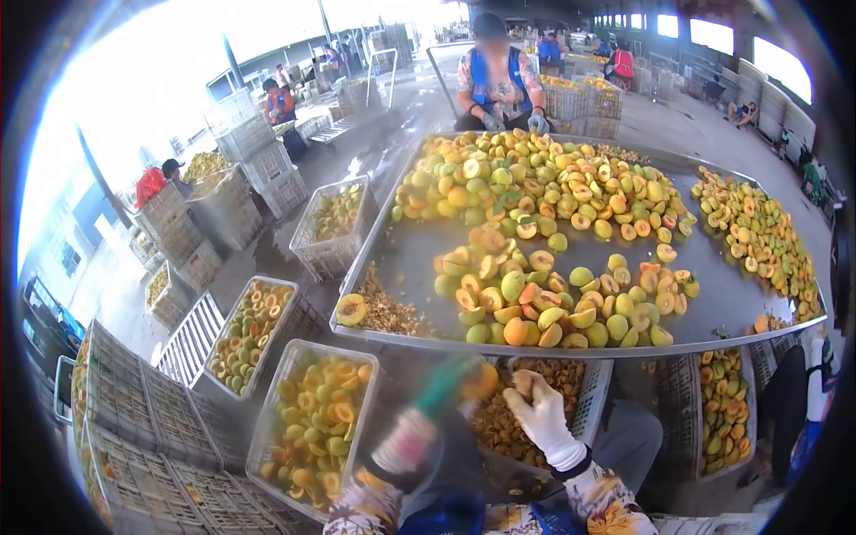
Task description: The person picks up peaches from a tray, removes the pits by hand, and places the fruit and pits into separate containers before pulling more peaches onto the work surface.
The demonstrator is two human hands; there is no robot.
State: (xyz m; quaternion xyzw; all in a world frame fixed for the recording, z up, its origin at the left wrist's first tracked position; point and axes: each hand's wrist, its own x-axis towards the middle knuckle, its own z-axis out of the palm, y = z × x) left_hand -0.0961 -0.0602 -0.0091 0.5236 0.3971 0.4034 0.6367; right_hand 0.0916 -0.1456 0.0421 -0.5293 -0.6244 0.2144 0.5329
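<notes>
My left hand (448,385), in a green glove and smeared by motion, is closed on a yellow peach (481,382) just below the table's near edge. To its right, my right hand (544,417) wears a white glove with brownish fingertips. Its fingers are bent together, and whatever they hold is too small to make out. Beneath both hands a crate (596,392) contains brown-orange peach pits (504,428). Many whole and halved peaches (571,308) lie on the metal table (406,259) in front of me.
A crate of peaches (316,419) stands at my left, with another crate (252,334) behind it. Stacked crates (147,428) rise at far left. Peach scraps (383,308) lie at the table's left corner. Across the table sits a gloved co-worker (495,85). One more crate (724,410) is at right.
</notes>
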